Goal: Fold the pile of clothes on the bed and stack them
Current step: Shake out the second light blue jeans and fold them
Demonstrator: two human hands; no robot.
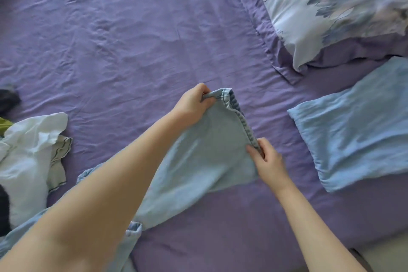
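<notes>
Mid-bed, my left hand (194, 101) and right hand (266, 159) pinch the denim garment (205, 157), probably jeans; next I lay it flat.

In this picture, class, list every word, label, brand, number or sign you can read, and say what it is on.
None: no text shows anywhere.
The light blue denim garment held by the left hand and right hand shows no tag.
The patterned pillow carries only a leaf-like print, no letters.

No text, label, brand, number or sign can be read anywhere in view.
</notes>
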